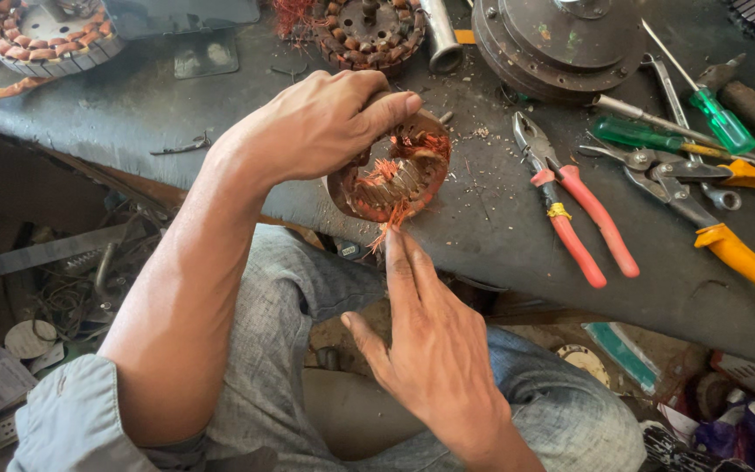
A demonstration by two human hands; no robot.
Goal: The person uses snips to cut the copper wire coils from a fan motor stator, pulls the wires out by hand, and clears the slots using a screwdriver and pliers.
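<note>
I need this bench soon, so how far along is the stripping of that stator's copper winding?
Partly done: some slots of the stator look bare. In hand: the left hand grips it on the bench edge while the right hand's fingertips pinch loose copper strands. Left: copper tufts in several slots.

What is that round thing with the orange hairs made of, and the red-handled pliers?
The motor stator in the left hand looks like a dull, rusty-brown metal ring; its orange strands shine like thin copper wire, frayed where the right hand pinches them. The pliers have grey, worn metal jaws, probably steel, and smooth red handle sleeves that look like plastic or rubber.
</note>
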